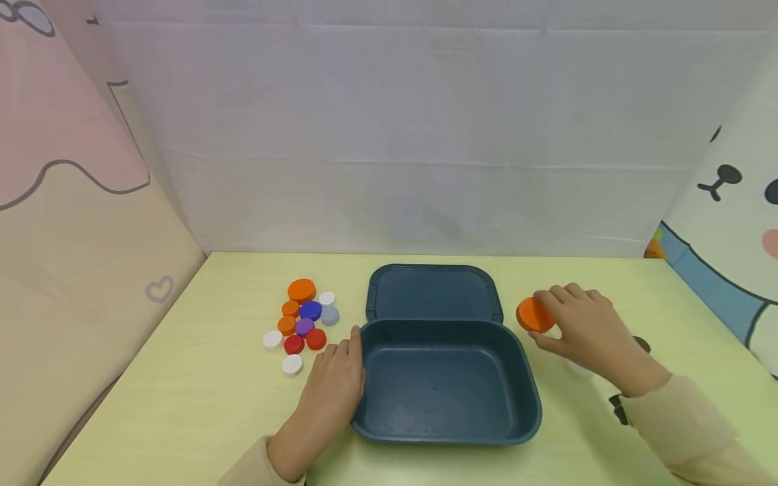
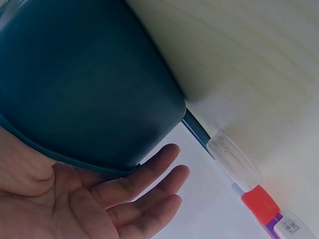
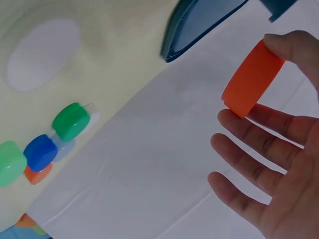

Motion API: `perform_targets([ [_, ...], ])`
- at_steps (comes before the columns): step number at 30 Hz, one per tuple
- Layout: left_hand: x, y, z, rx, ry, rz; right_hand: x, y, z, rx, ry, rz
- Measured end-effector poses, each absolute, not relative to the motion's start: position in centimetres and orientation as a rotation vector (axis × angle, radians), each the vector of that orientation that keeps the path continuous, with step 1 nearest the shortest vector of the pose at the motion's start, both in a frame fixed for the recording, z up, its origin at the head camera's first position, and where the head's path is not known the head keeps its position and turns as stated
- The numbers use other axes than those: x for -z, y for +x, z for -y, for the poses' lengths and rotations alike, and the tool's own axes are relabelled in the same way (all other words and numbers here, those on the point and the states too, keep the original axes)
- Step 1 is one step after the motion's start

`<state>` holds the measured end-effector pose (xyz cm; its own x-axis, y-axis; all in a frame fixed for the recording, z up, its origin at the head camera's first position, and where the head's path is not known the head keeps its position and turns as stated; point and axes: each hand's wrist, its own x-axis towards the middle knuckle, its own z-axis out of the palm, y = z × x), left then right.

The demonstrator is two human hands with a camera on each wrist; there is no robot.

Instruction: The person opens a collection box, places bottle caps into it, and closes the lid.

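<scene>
My right hand pinches a large orange bottle cap between thumb and fingers, right of the dark blue plastic box. In the right wrist view the cap is edge-on, and the other fingers spread loosely. My left hand rests against the left rim of the box, its index finger straight along the edge. Its fingers reach out relaxed beside the outer wall in the left wrist view. The inside of the box shows only its bare floor. Behind it lies the matching lid.
Several caps lie grouped left of the box, among them an orange cap, a blue cap and a red cap. On the right, partly behind my right hand, are a green cap, a blue cap and a white disc.
</scene>
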<state>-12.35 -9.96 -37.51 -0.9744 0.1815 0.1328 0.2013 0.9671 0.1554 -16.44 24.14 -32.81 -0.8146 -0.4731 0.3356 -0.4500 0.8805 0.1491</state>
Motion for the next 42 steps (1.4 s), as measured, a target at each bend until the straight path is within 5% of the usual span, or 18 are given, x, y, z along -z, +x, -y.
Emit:
perform_targets([
  [20,37.6,-12.3,9.9,0.215,-0.299,2.985,33.5,-14.5,-17.8,0.153,0.939,2.572],
  [42,37.6,-12.1,9.8,0.229,-0.259,3.019,37.6,-14.9,-16.2,0.150,1.077,2.741],
])
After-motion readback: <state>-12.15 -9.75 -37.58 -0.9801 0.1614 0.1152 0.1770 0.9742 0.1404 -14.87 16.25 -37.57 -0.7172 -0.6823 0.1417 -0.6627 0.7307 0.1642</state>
